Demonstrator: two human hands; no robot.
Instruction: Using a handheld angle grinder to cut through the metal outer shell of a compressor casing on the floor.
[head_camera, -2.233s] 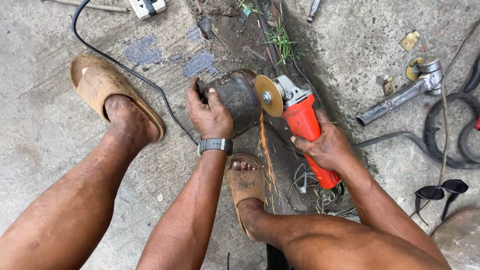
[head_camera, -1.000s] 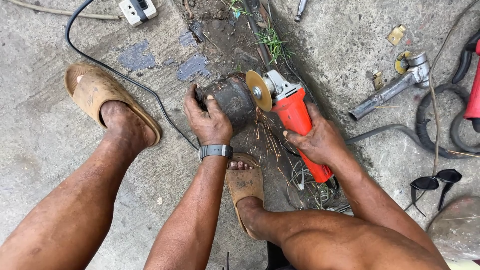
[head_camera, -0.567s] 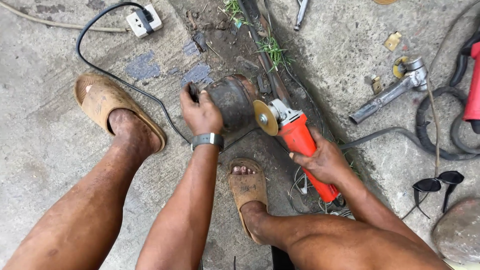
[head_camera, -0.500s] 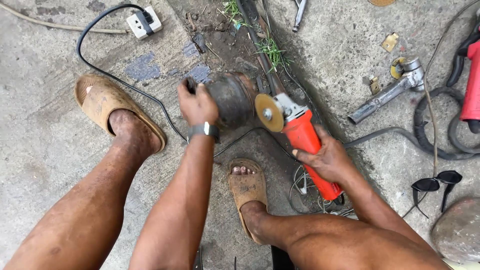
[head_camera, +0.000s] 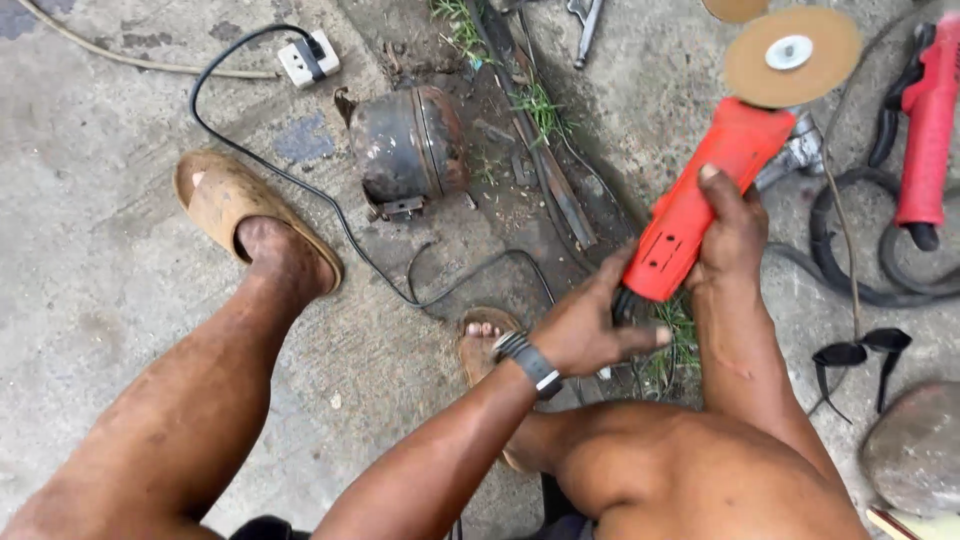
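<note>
The cracked grey concrete floor (head_camera: 100, 300) lies under everything. Well to the left of both hands and farther from the person, a rusty round metal motor housing (head_camera: 408, 140) rests on the floor, untouched. A red plastic angle grinder with a tan round disc (head_camera: 700, 190) is lifted off the floor, disc end pointing away from the person. The right hand (head_camera: 735, 225) is wrapped around the grinder's body, fingers pressed together on it. The left hand (head_camera: 585, 325), a dark watch on its wrist, grips the grinder's rear end, thumb stretched out. Right of the right hand lie a second red tool (head_camera: 930, 110) and dark goggles (head_camera: 860, 355).
</note>
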